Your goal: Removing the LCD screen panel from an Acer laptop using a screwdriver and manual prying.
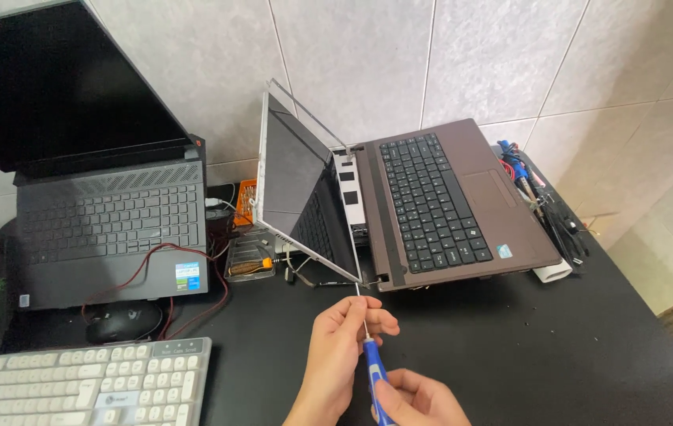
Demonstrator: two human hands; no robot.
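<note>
Hands [352,347] w/ screwdriver [373,371], black desk [510,347], tiled wall [368,55]

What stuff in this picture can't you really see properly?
- Screwdriver tip: too thin to tell whether it touches the brown laptop hinge corner.
- Right hand: cut off by the bottom edge, head view.
- White keyboard: cut off at the left and bottom edges.
- Small tray of parts: too small, partly behind the tilted screen.
- Tools beside the brown laptop: a tangled pile, kinds unclear.

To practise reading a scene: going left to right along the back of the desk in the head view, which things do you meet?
Black laptop → small parts tray → brown laptop → bundle of tools.
</note>
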